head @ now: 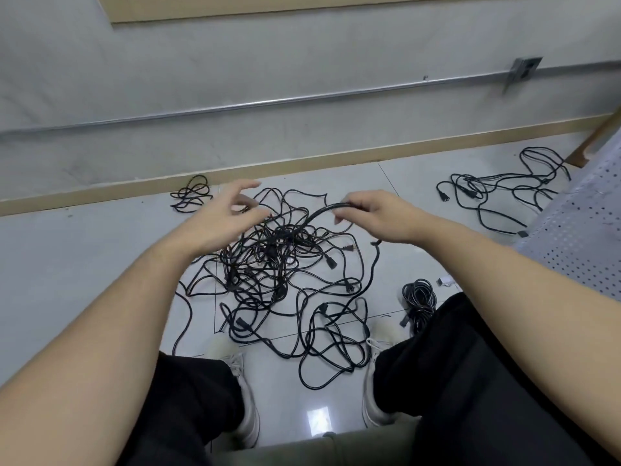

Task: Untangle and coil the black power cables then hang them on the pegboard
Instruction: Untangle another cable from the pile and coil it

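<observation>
A: In the head view, the right hand [379, 216] pinches one cable [322, 213] rising from the black tangle [279, 264] on the floor [84, 250] near the wall edge; the left hand [221, 213] hovers open, holding nothing.

B: If it pulls hard, I think the knots tighten, because the plugs catch in the loops.

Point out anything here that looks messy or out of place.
The big tangle of black cables sprawls knotted on the floor between the feet. The right hand pinches one strand; the pegboard lies flat nearby, not hung.
</observation>
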The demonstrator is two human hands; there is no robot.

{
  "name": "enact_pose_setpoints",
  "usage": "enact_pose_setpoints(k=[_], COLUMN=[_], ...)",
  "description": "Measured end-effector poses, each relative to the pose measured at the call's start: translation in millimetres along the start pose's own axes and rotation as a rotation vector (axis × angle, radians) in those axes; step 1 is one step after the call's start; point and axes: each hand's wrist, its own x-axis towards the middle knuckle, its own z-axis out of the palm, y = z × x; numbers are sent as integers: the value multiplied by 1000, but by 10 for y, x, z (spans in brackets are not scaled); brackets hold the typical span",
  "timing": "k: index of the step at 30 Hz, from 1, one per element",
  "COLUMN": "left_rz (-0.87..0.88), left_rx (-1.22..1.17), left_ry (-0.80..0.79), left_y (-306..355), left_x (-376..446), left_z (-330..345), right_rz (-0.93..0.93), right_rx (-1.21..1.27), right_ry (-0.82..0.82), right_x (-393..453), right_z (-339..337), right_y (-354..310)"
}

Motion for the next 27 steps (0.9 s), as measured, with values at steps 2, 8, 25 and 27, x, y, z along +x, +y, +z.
enact_pose_setpoints(k=[2, 8, 25, 27], left_rz=[109, 196, 78, 35], left_rx=[-23, 32, -309, -194], left_ry=[-83, -263, 226, 176], left_y=[157, 385, 131, 100], left_x=[-17, 5, -35, -36], left_z=[228, 610, -47, -57], right_rz=[-84, -84, 246, 204], right_rx=[-38, 184, 61, 29], right_ry=[-23, -31, 136, 179], right_x=[-9, -26, 105, 94], right_z=[100, 146, -40, -81], right_y=[-146, -175, 308, 269])
